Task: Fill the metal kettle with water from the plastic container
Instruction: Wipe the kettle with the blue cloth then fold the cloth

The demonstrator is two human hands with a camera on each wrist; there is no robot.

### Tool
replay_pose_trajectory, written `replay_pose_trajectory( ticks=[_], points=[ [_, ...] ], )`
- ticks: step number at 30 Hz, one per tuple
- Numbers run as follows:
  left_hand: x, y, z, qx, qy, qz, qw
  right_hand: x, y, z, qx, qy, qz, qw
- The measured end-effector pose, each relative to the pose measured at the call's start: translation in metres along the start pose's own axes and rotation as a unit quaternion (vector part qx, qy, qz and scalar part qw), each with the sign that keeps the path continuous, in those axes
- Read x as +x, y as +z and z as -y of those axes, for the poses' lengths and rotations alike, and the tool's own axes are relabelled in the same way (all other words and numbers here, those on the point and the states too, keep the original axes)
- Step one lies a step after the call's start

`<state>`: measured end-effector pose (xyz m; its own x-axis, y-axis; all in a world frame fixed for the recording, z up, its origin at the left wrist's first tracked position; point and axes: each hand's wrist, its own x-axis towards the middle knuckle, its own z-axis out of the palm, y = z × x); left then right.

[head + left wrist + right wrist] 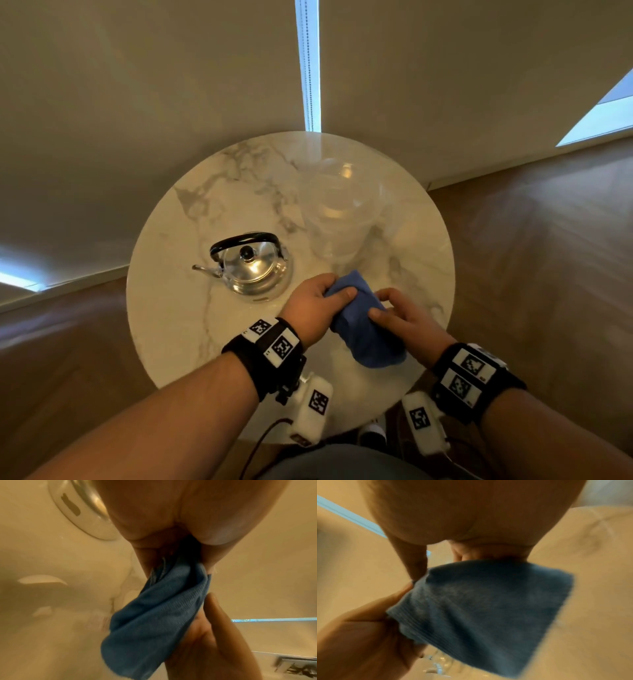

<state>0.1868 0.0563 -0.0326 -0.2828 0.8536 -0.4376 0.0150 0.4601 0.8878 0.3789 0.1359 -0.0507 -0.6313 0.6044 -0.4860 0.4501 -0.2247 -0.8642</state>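
- I am holding a folded blue ribbed cloth (364, 323) between both hands, just above the near part of the round white marble table (171, 308).
- My left hand (310, 308) is gripping the far end of the cloth: its thumb is lying across the top and the other fingers (145, 561) are curling underneath, pinching the fabric.
- My right hand (407, 322) is pinching the cloth's right edge, thumb on top; in the right wrist view the fingers (418, 561) are closing on the upper edge of the fabric.
- The near end of the cloth is hanging loose below my hands.
- The shiny metal kettle (253, 270) with the black arched handle is standing upright on the table, just left of my left hand and apart from it, with its lid on and its spout pointing left.
- The clear plastic container (337, 216) is standing on the far side of the table, beyond my hands and right of the kettle, not touching it.
- How much water it is holding, I cannot tell.
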Motion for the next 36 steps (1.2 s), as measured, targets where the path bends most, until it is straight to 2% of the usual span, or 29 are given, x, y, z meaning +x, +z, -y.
replay_pose_trajectory(
  ticks=[2,4,7,11,13,14,15,17,18,20,22,23,26,29,32,36],
  points=[
    [0.009,0.017,0.0,-0.026,-0.024,-0.013,0.999,-0.006,-0.015,-0.024,-0.066,0.037,0.037,0.996],
    [0.024,0.032,0.001,-0.02,-0.039,-0.02,0.999,-0.011,-0.03,-0.047,-0.095,0.066,0.044,0.992],
    [0.051,0.047,0.004,-0.033,-0.073,-0.027,0.996,-0.013,-0.048,-0.07,-0.028,0.119,0.014,0.992],
    [0.095,0.064,0.028,-0.04,-0.105,-0.04,0.993,-0.002,-0.06,-0.085,-0.032,0.139,-0.029,0.989],
    [0.1,0.072,0.04,0.004,-0.103,-0.05,0.993,0.007,-0.06,-0.093,-0.058,0.147,-0.027,0.987],
    [0.097,0.075,0.044,0.066,-0.093,-0.061,0.992,0.012,-0.06,-0.097,-0.083,0.152,-0.024,0.985],
    [0.09,0.078,0.049,0.155,-0.073,-0.08,0.982,0.014,-0.062,-0.1,-0.11,0.155,-0.022,0.982],
    [0.07,0.085,0.057,0.338,0.021,-0.104,0.935,0.015,-0.066,-0.105,-0.163,0.16,-0.025,0.973],
    [0.059,0.09,0.063,0.408,0.071,-0.071,0.907,0.014,-0.069,-0.106,-0.195,0.163,-0.031,0.967],
    [0.038,0.106,0.073,0.499,0.132,0.053,0.855,0.007,-0.074,-0.105,-0.273,0.144,-0.053,0.95],
    [0.026,0.123,0.084,0.557,0.145,0.14,0.805,0.002,-0.078,-0.106,-0.36,0.082,-0.095,0.925],
    [0.024,0.128,0.089,0.576,0.136,0.151,0.792,0.001,-0.079,-0.106,-0.396,0.046,-0.098,0.912],
    [0.017,0.134,0.09,0.578,0.101,0.14,0.797,0.008,-0.074,-0.111,-0.47,-0.022,-0.004,0.882],
    [0.003,0.128,0.086,0.583,0.113,0.138,0.793,0.013,-0.064,-0.114,-0.513,-0.043,0.082,0.853],
    [-0.022,0.105,0.093,0.56,0.074,0.133,0.814,0.015,-0.064,-0.114,-0.516,-0.027,0.094,0.851],
    [-0.082,0.057,0.12,0.479,-0.04,0.128,0.867,0.012,-0.068,-0.099,-0.513,-0.013,0.108,0.851]
  ],
)
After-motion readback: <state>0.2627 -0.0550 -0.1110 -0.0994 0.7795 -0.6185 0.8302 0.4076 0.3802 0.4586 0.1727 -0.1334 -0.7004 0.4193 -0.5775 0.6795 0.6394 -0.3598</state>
